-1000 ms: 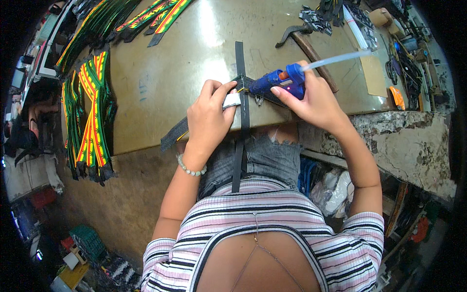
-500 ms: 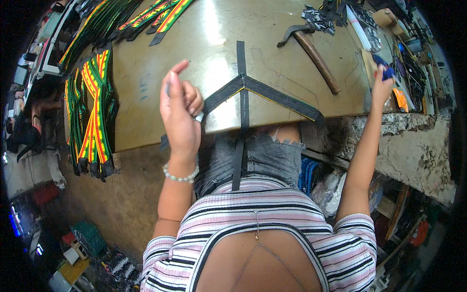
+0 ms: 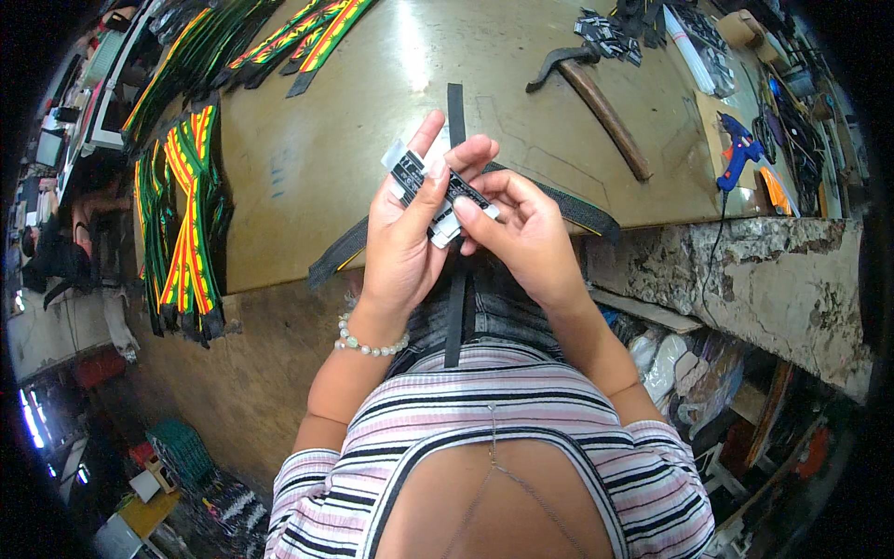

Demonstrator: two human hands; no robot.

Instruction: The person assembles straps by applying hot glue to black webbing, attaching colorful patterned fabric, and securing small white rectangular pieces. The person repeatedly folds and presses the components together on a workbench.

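Above the table's near edge, my left hand is closed on several small black-and-white labels, its thumb pressed over them. My right hand meets it there and pinches the end of one label between thumb and fingers. Under both hands lies a black strap piece, its two arms spreading in a V with a thin yellow edge. A straight black strap runs through its middle and down over my lap. The hands hide the joint where the arms meet.
Bundles of red, yellow and green patterned straps hang over the table's left edge, with more straps behind. A wooden-handled hammer lies right of centre. More labels sit beyond it. A blue glue gun stands far right, its cord hanging down.
My right hand has let go of the blue glue gun at the far right and come to the middle. My left hand has moved right, and the labels now show between both hands.
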